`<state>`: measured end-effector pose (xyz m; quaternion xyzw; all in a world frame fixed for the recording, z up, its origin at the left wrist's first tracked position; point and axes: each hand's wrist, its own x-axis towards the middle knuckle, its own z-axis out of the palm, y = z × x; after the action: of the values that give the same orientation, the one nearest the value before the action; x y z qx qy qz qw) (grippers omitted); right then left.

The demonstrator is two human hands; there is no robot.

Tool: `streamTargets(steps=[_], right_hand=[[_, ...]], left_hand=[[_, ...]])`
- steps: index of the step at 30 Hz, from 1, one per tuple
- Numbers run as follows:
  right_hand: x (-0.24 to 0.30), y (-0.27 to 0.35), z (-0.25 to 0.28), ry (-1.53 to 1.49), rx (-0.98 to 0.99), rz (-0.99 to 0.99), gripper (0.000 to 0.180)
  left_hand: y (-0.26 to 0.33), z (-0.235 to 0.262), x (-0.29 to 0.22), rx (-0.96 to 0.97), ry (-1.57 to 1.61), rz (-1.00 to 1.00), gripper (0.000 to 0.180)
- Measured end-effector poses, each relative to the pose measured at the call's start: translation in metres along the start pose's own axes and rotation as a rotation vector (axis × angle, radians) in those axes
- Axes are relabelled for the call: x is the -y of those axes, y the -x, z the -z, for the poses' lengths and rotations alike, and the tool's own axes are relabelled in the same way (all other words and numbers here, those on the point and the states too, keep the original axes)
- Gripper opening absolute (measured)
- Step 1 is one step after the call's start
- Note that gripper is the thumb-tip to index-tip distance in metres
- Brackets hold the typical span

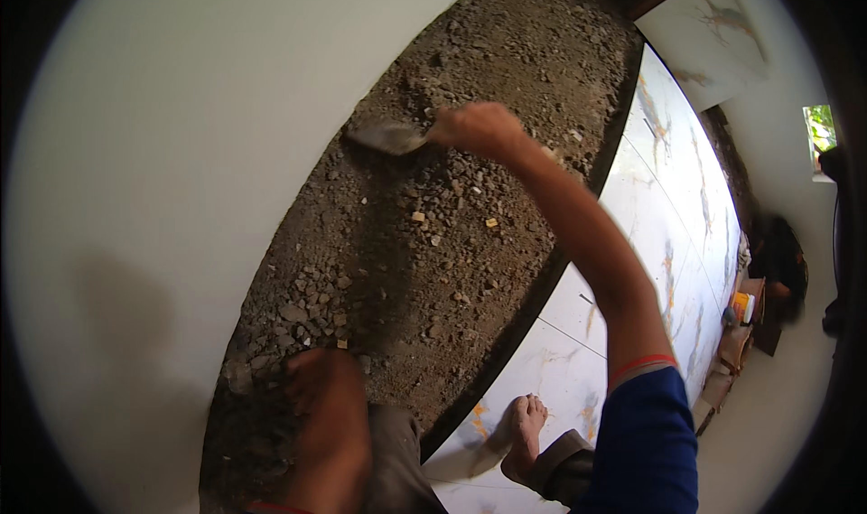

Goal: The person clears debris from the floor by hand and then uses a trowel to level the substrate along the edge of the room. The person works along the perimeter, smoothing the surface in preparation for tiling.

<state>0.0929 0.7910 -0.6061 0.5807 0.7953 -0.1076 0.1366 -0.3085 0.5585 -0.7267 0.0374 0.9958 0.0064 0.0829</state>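
Rubbly soil [488, 270] under right hand [480, 127]; white wall [199, 135] left of its fingers, marbled tiles [673, 198] right. Fingers wrap a trowel [386, 138], blade just left of them. Stones [293, 313] near left hand [325, 377]; finger spread, can't tell. Bare foot [526, 428] on tiles, right of left fingers.

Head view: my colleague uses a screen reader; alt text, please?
The right hand holds a trowel at a strip of rubble between a white wall and marbled tiles. The left hand, blurred, is nearer the body; a bare foot rests on the tiles.
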Motion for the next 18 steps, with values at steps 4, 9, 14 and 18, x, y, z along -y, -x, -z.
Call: streamTargets(steps=[4, 9, 14, 18], right_hand=[[-0.075, -0.007, -0.023, 0.040, -0.011, -0.112, 0.035], [-0.102, 0.023, -0.026, 0.164, -0.183, -0.251, 0.023], [-0.054, 0.029, -0.028, -0.326, -0.091, -0.156, 0.028], [-0.019, 0.012, -0.043, -0.667, -0.158, -0.410, 0.053]], left_hand=[[0.000, -0.001, -0.003, -0.022, -0.010, 0.027, 0.063], [0.002, 0.000, -0.005, -0.047, -0.019, 0.060, 0.062], [0.000, -0.008, 0.003, -0.024, -0.047, 0.047, 0.061], [-0.006, -0.018, 0.005, -0.087, -0.073, 0.061, 0.061]])
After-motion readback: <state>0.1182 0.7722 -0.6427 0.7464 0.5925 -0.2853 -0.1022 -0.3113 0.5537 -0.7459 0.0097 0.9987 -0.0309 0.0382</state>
